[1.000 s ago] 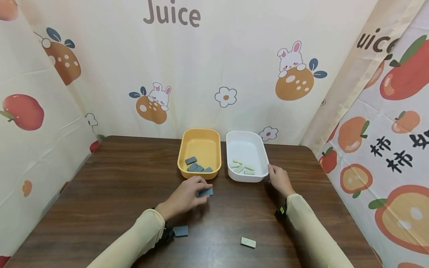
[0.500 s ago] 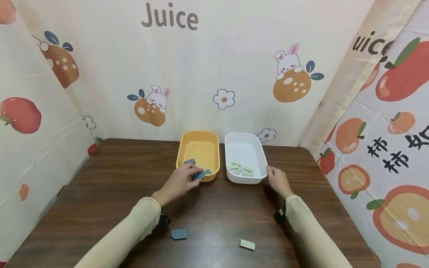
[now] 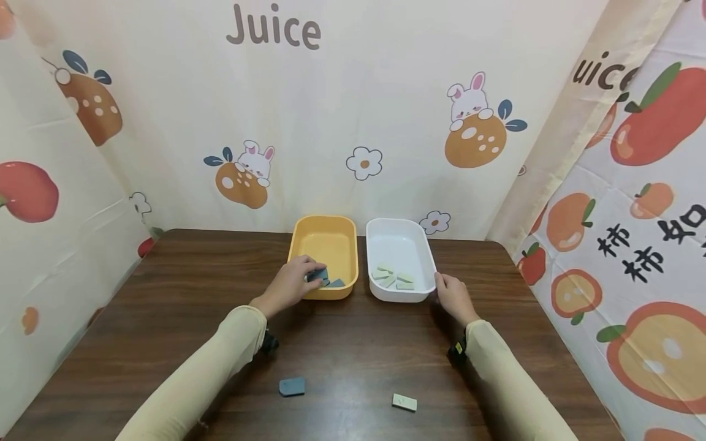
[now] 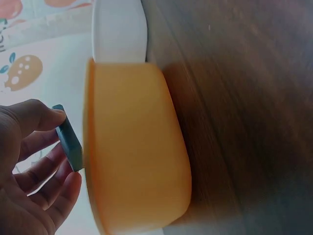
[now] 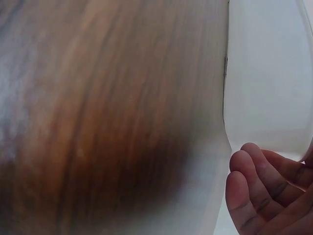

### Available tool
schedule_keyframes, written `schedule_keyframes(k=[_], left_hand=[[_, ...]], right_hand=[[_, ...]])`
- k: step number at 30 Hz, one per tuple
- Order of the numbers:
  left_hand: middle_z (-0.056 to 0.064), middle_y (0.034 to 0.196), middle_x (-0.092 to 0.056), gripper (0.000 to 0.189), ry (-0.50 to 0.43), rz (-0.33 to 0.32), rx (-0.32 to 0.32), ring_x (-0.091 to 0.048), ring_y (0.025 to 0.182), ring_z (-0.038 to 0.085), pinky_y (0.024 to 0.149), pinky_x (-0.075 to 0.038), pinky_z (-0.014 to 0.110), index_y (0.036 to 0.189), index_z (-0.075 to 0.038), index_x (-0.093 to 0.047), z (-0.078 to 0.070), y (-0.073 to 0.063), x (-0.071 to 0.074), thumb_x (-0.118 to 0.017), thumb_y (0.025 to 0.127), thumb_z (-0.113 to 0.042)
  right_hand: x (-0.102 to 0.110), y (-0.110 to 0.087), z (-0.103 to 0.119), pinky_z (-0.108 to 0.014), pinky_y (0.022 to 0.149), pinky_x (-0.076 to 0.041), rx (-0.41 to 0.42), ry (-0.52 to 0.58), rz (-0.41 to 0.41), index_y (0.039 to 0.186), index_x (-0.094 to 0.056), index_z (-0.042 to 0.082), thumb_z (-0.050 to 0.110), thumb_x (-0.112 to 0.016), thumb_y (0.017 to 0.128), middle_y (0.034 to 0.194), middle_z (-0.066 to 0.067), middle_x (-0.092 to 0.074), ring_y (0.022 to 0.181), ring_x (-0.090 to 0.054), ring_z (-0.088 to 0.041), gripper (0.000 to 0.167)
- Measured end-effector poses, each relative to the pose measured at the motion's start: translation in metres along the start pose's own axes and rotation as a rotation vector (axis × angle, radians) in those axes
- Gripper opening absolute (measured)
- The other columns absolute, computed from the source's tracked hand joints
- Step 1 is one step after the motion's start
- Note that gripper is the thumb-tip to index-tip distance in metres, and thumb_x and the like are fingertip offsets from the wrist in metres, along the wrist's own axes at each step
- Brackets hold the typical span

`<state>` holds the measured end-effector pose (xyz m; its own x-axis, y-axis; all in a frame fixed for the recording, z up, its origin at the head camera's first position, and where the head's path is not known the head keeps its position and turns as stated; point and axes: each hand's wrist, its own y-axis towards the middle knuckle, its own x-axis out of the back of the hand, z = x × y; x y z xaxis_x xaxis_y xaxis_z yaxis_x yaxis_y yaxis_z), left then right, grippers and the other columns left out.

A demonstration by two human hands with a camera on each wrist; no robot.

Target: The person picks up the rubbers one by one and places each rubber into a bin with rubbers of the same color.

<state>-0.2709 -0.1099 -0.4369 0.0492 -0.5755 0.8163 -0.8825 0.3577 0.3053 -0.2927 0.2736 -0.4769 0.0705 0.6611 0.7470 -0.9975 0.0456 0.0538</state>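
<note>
My left hand (image 3: pixel 288 283) is over the near left part of a yellow plastic bin (image 3: pixel 332 245), at rim height. Between thumb and fingers it pinches a flat blue-grey tile (image 4: pixel 70 139), seen edge-on in the left wrist view. More blue-grey tiles (image 3: pixel 336 283) lie inside that bin, partly covered by the hand. My right hand (image 3: pixel 455 299) holds the near right corner of a white plastic bin (image 3: pixel 401 242), its fingers curled against the outer wall and the thumb at the rim. Several pale green tiles (image 3: pixel 388 281) lie at the near end of the white bin.
One blue-grey tile (image 3: pixel 292 386) lies on the dark wooden table (image 3: pixel 342 349) near the front, with one pale green tile (image 3: pixel 405 402) to its right. The bins stand side by side before a printed curtain (image 3: pixel 325 122).
My left hand has carried the blue-grey tile from the table in front of the yellow bin up over its near rim, forward and left. The right hand stays at the white bin.
</note>
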Motion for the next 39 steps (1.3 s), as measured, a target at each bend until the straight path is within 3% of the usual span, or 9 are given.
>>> schedule_keyframes(k=[6, 11, 16, 25, 34, 39], left_hand=[[0.01, 0.11, -0.064, 0.033, 0.013, 0.074, 0.063, -0.06, 0.095, 0.023, 0.085, -0.052, 0.041, 0.122, -0.008, -0.069, 0.009, 0.022, 0.0, -0.068, 0.09, -0.018], [0.01, 0.109, -0.065, 0.033, 0.049, 0.137, 0.077, -0.059, 0.094, 0.022, 0.085, -0.051, 0.039, 0.121, -0.008, -0.069, 0.015, 0.037, -0.003, -0.066, 0.09, -0.017], [0.011, 0.11, -0.066, 0.033, 0.079, 0.192, 0.078, -0.06, 0.097, 0.022, 0.086, -0.052, 0.039, 0.123, -0.008, -0.068, 0.018, 0.048, -0.009, -0.065, 0.091, -0.017], [0.007, 0.117, -0.068, 0.034, 0.058, 0.268, 0.181, -0.059, 0.1, 0.019, 0.091, -0.05, 0.038, 0.125, -0.01, -0.068, 0.024, 0.064, -0.019, -0.066, 0.091, -0.017], [0.006, 0.122, -0.069, 0.035, 0.058, 0.3, 0.186, -0.059, 0.105, 0.02, 0.094, -0.049, 0.037, 0.125, -0.011, -0.068, 0.024, 0.073, -0.03, -0.068, 0.09, -0.016], [0.008, 0.12, -0.07, 0.033, 0.055, 0.308, 0.143, -0.062, 0.1, 0.02, 0.086, -0.052, 0.034, 0.123, -0.008, -0.069, 0.022, 0.076, -0.037, -0.066, 0.09, -0.014]], right_hand=[[0.0, 0.0, 0.0, -0.028, 0.059, -0.043, 0.0, 0.002, -0.009, 0.087, -0.063, 0.001, 0.033, -0.032, 0.105, 0.074, -0.015, -0.063, 0.063, -0.055, -0.017, 0.048], [0.0, -0.001, -0.001, -0.029, 0.059, -0.043, -0.003, 0.004, -0.013, 0.088, -0.063, 0.001, 0.033, -0.032, 0.105, 0.071, -0.012, -0.062, 0.062, -0.055, -0.017, 0.048], [-0.001, -0.002, -0.002, -0.029, 0.059, -0.043, 0.002, 0.01, -0.013, 0.086, -0.062, 0.001, 0.034, -0.032, 0.105, 0.069, -0.011, -0.061, 0.061, -0.054, -0.017, 0.048], [-0.001, -0.001, 0.0, -0.028, 0.058, -0.043, 0.006, 0.009, -0.01, 0.085, -0.062, 0.0, 0.034, -0.033, 0.105, 0.071, -0.013, -0.063, 0.062, -0.054, -0.017, 0.05], [-0.002, 0.0, 0.002, -0.029, 0.06, -0.043, -0.003, 0.006, 0.001, 0.087, -0.062, 0.0, 0.034, -0.032, 0.105, 0.075, -0.015, -0.063, 0.065, -0.054, -0.019, 0.049], [-0.003, 0.0, 0.0, -0.029, 0.059, -0.043, 0.006, 0.011, -0.009, 0.085, -0.061, 0.001, 0.034, -0.032, 0.105, 0.074, -0.016, -0.063, 0.062, -0.054, -0.018, 0.049]])
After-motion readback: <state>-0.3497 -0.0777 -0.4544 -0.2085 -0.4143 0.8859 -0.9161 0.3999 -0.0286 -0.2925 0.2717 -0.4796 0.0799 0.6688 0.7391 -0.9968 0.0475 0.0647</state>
